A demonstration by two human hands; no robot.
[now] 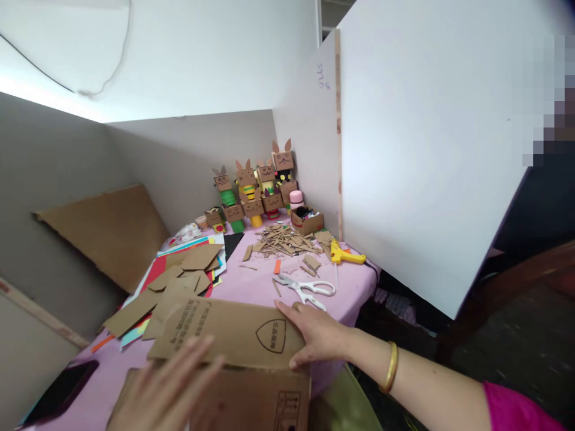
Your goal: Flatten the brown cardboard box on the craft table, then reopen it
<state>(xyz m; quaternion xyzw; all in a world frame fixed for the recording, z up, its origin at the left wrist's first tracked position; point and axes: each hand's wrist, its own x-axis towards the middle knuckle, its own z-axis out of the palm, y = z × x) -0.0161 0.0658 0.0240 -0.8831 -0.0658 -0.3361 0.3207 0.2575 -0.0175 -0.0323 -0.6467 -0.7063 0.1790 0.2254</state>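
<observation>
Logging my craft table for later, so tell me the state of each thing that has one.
cardboard sheet, lying flat
right hand, open, on the sheet's edge
left hand, open, blurred, over the sheet
scissors, lying flat
glue gun, on its side
phone, screen dark
cardboard figures, upright

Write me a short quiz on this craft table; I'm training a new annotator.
1. True or false: the right hand rests on the printed cardboard sheet.
2. Which lies nearer that hand: (a) the scissors or (b) the yellow glue gun?
3. Fill in: the cardboard figures stand at the ___ end of the table, by the wall.
Key: 1 true; 2 a; 3 far.
</observation>
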